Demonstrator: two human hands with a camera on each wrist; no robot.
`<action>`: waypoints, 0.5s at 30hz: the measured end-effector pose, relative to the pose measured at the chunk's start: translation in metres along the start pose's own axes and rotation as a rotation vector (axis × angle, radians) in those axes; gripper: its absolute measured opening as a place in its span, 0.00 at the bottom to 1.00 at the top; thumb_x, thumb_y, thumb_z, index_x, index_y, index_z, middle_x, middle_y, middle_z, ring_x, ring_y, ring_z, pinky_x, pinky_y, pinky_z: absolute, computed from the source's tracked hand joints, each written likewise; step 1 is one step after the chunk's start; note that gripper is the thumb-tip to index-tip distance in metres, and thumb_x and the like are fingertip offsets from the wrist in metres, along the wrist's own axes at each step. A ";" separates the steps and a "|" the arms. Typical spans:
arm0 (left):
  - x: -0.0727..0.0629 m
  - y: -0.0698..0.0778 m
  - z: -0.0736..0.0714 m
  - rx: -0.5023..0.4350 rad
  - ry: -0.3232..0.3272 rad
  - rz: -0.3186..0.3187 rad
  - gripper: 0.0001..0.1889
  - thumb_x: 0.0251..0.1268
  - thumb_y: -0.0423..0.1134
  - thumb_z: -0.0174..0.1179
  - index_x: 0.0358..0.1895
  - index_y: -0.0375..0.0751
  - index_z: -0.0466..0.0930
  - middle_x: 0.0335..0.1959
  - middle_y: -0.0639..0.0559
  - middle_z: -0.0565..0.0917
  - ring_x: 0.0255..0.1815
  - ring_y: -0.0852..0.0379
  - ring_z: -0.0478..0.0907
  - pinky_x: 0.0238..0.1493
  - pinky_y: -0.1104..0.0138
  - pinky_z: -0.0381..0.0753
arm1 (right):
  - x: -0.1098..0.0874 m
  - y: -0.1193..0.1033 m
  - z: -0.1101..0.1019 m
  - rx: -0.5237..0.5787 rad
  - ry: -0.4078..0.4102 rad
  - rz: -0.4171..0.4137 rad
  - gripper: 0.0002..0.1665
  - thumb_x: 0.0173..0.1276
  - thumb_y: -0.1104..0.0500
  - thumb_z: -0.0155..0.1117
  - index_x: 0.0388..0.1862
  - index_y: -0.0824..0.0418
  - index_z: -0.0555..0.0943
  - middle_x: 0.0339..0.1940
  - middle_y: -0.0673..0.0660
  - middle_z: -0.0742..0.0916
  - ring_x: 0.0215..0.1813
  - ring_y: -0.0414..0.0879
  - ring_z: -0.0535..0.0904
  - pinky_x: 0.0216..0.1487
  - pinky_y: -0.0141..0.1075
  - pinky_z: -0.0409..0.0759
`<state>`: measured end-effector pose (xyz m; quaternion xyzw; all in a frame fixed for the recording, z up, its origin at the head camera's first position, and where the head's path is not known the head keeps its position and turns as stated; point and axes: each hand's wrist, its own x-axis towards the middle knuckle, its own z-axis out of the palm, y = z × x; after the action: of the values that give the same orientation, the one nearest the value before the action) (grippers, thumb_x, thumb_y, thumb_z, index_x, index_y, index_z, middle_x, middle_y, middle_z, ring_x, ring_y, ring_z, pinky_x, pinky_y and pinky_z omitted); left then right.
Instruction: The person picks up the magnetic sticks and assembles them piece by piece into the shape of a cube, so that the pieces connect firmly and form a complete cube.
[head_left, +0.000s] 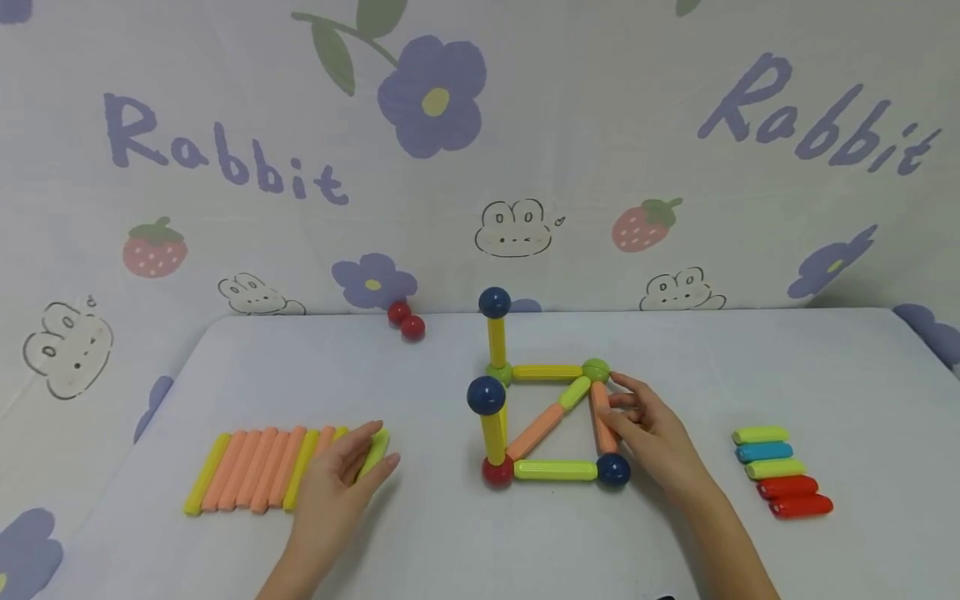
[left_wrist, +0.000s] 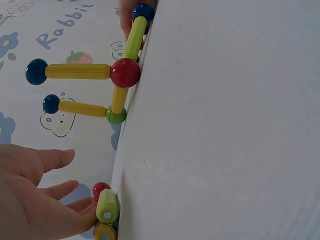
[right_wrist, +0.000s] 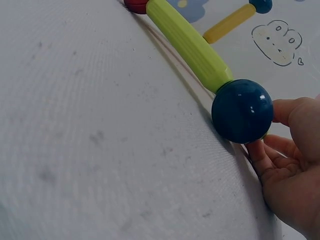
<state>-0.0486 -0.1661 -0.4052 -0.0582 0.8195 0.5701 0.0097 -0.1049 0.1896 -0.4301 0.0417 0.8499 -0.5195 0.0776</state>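
Note:
My left hand [head_left: 337,475] hovers at the right end of a row of rods, fingers spread, fingertips at a light green magnetic rod [head_left: 373,454]. In the left wrist view its thumb stands well apart from that rod. Right of centre is a frame of magnetic rods and balls, two yellow rods [head_left: 493,437] standing upright with blue balls [head_left: 486,395] on top. My right hand [head_left: 652,429] pinches the frame's right-hand orange rod [head_left: 602,408], index fingertip at the green ball [head_left: 596,370]. In the right wrist view, a blue corner ball [right_wrist: 242,111] hides that rod.
Orange rods [head_left: 251,471] and yellow ones lie side by side at the left. Two red balls [head_left: 412,327] sit near the back edge. Short green, blue and red rods [head_left: 795,506] lie in a column at the right. A printed cloth [head_left: 570,125] hangs behind the table.

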 end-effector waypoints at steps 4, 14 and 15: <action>-0.001 -0.005 0.003 0.010 -0.010 0.009 0.24 0.72 0.31 0.68 0.69 0.30 0.78 0.70 0.36 0.79 0.73 0.40 0.76 0.71 0.57 0.76 | 0.000 0.000 0.001 -0.002 0.000 0.004 0.37 0.83 0.55 0.59 0.84 0.60 0.60 0.68 0.66 0.79 0.51 0.50 0.75 0.40 0.29 0.75; -0.001 -0.011 0.012 0.064 -0.088 -0.029 0.18 0.65 0.24 0.69 0.58 0.35 0.87 0.58 0.44 0.88 0.59 0.48 0.85 0.60 0.62 0.85 | -0.001 -0.002 0.000 -0.002 0.000 0.009 0.38 0.83 0.54 0.60 0.85 0.60 0.60 0.69 0.66 0.79 0.51 0.49 0.75 0.40 0.29 0.75; -0.001 -0.012 0.013 0.080 -0.086 -0.024 0.18 0.64 0.23 0.69 0.57 0.35 0.87 0.56 0.46 0.88 0.57 0.49 0.85 0.58 0.62 0.85 | -0.001 -0.002 0.000 -0.002 0.000 0.009 0.38 0.83 0.54 0.60 0.85 0.60 0.60 0.69 0.66 0.79 0.51 0.50 0.75 0.40 0.29 0.75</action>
<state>-0.0472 -0.1581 -0.4205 -0.0431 0.8396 0.5387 0.0543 -0.1041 0.1886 -0.4287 0.0453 0.8503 -0.5183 0.0799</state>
